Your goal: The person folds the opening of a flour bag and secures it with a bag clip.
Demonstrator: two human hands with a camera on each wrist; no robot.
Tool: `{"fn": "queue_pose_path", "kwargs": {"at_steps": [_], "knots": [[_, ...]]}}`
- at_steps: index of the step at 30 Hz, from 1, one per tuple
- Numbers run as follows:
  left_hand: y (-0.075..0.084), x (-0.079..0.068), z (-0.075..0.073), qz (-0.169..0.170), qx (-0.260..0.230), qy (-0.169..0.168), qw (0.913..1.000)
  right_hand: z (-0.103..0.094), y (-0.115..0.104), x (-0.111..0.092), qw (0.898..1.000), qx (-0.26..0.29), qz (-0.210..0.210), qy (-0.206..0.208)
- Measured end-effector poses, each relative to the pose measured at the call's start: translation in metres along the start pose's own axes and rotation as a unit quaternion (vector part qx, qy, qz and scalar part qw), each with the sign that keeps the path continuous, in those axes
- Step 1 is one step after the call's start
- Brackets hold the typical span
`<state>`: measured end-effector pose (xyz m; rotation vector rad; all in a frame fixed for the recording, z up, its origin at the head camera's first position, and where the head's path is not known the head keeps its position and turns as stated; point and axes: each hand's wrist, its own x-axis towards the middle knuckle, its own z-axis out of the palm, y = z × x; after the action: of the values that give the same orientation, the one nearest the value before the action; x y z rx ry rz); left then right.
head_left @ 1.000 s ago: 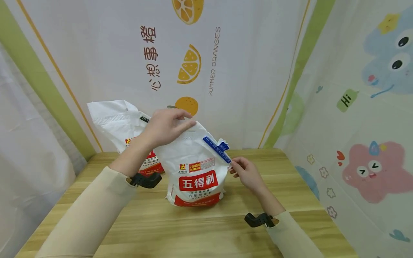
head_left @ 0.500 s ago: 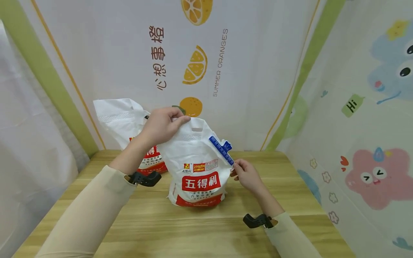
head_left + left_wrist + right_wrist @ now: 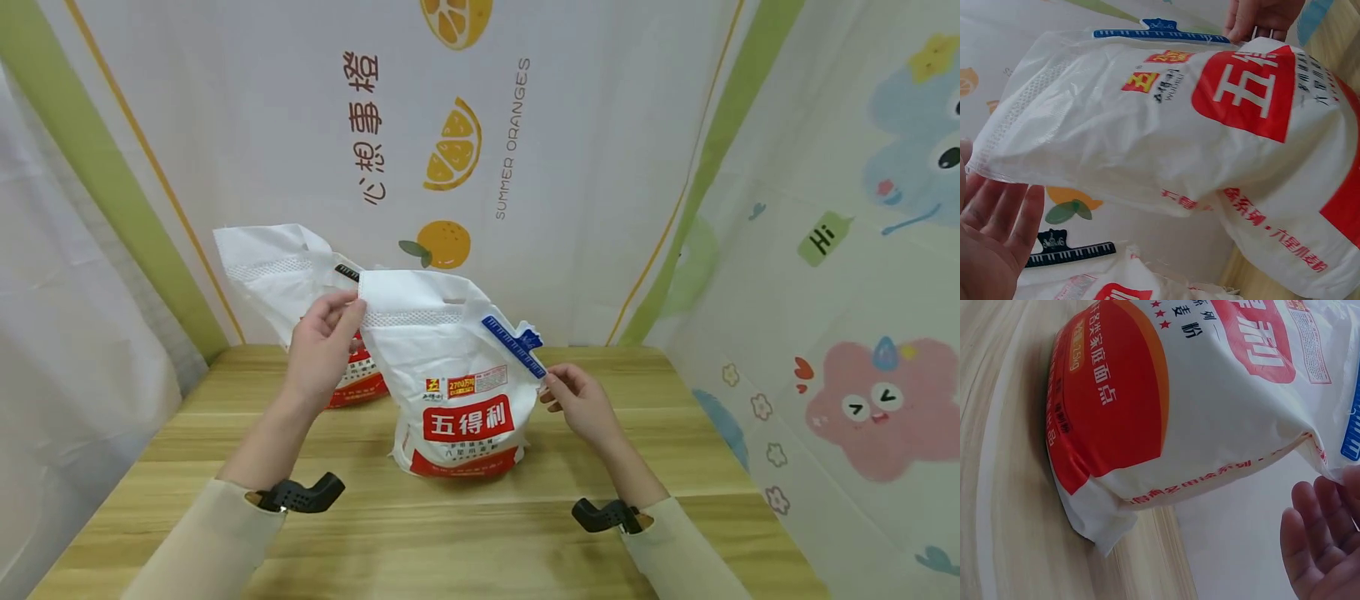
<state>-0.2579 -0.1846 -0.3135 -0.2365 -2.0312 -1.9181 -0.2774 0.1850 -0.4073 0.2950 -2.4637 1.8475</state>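
Observation:
A white flour bag (image 3: 427, 358) with red print stands upright on the wooden table, its upper part leaning left. My left hand (image 3: 318, 350) pinches the bag's top left corner between thumb and fingers. At the opposite side, my right hand (image 3: 585, 408) pinches the bag's edge just under the lower end of a blue clip (image 3: 513, 346). This clip sits slantwise across the top right corner and is patterned like piano keys. In the left wrist view, the bag's top (image 3: 1054, 112) stretches out flat from the fingers. The right wrist view shows the bag's red lower part (image 3: 1110, 394).
A second flour bag (image 3: 270, 283) stands behind to the left, partly hidden by the front bag and my left hand. It carries a black clip (image 3: 347, 272). The wooden table (image 3: 450, 542) reaches back to a printed curtain (image 3: 570, 167); another covers the right side.
My left hand has slid from the bag's top edge down to its left corner, uncovering the top band and the black clip behind. The right hand keeps its place at the blue clip.

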Motion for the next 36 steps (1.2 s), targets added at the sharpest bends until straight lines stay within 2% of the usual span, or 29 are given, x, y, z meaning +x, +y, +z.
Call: {"fn": "queue_pose_path", "kwargs": {"at_steps": [2, 4, 7, 10, 12, 14, 17, 20, 22, 24, 27, 32, 36], "knots": [[-0.010, -0.005, 0.001, 0.005, -0.050, 0.004, 0.9987, 0.001, 0.000, 0.000, 1.000, -0.005, 0.002, 0.003], [-0.017, -0.007, 0.003, 0.031, -0.077, 0.015, 0.9965, 0.002, 0.000, 0.000, 1.000, -0.013, 0.004, 0.011], [-0.022, -0.006, 0.008, 0.078, -0.066, 0.049, 0.9935, 0.005, -0.001, 0.001, 0.999, -0.033, 0.006, 0.032], [-0.022, -0.005, 0.011, 0.103, -0.041, 0.083, 0.9903, 0.007, -0.002, 0.002, 0.998, -0.044, 0.009, 0.050], [-0.023, -0.006, 0.012, 0.112, -0.029, 0.094, 0.9888, 0.008, -0.003, 0.002, 0.998, -0.039, 0.013, 0.056], [-0.025, -0.007, 0.012, 0.105, -0.039, 0.093, 0.9894, 0.007, -0.003, 0.001, 0.998, -0.029, 0.011, 0.056], [-0.032, -0.014, 0.009, 0.069, -0.059, 0.058, 0.9942, 0.004, -0.001, -0.001, 0.999, -0.011, 0.002, 0.049], [-0.049, -0.027, 0.008, 0.026, -0.077, 0.011, 0.9966, 0.003, 0.001, -0.003, 0.999, -0.002, -0.007, 0.041], [-0.061, -0.037, 0.009, 0.010, -0.075, -0.007, 0.9971, 0.003, 0.002, -0.003, 0.999, -0.004, -0.011, 0.039], [-0.070, -0.045, 0.012, 0.006, -0.069, -0.002, 0.9976, 0.004, 0.002, -0.003, 0.999, -0.013, -0.017, 0.043], [-0.075, -0.049, 0.017, 0.008, -0.054, 0.025, 0.9982, 0.007, 0.003, -0.002, 0.997, -0.033, -0.027, 0.059], [-0.075, -0.046, 0.021, 0.014, -0.008, 0.068, 0.9976, 0.010, 0.001, -0.003, 0.994, -0.050, -0.027, 0.096], [-0.076, -0.044, 0.020, 0.018, 0.008, 0.086, 0.9961, 0.010, 0.001, -0.005, 0.993, -0.048, -0.025, 0.102]]}}
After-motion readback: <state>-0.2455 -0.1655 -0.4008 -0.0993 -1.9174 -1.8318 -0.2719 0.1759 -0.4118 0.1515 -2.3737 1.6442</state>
